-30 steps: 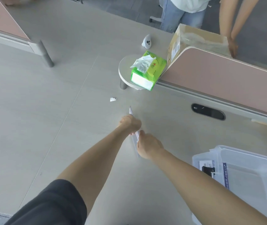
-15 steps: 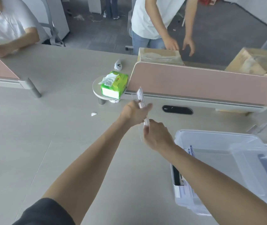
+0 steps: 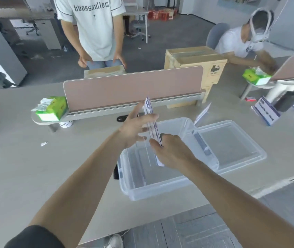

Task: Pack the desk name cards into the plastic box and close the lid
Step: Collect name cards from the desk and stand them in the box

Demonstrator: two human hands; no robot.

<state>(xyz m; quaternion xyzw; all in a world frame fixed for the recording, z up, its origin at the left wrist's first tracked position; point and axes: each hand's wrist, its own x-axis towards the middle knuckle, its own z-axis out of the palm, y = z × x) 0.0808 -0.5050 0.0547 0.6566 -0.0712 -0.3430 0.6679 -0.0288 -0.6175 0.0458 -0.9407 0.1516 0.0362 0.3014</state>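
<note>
A clear acrylic desk name card (image 3: 151, 122) is held upright on edge above the open clear plastic box (image 3: 160, 190). My right hand (image 3: 171, 152) grips its near lower end. My left hand (image 3: 135, 127) has its fingers spread against the card's left face, thumb across its top. The box's lid (image 3: 232, 140) lies open to the right of the box. More name cards (image 3: 266, 111) stand on the desk at the far right, and one (image 3: 202, 113) behind the box.
A pink desk divider (image 3: 133, 88) runs behind the box. A green tissue pack (image 3: 53, 109) sits on a small shelf to the left. A person stands beyond the divider; another sits at the right. Cardboard boxes (image 3: 196, 63) stand at the back. The desk edge is close below the box.
Both hands carried the name card from the bare desk on the left rightwards to above the box. My left hand's fingers have spread. The view swung right and up, showing box and lid.
</note>
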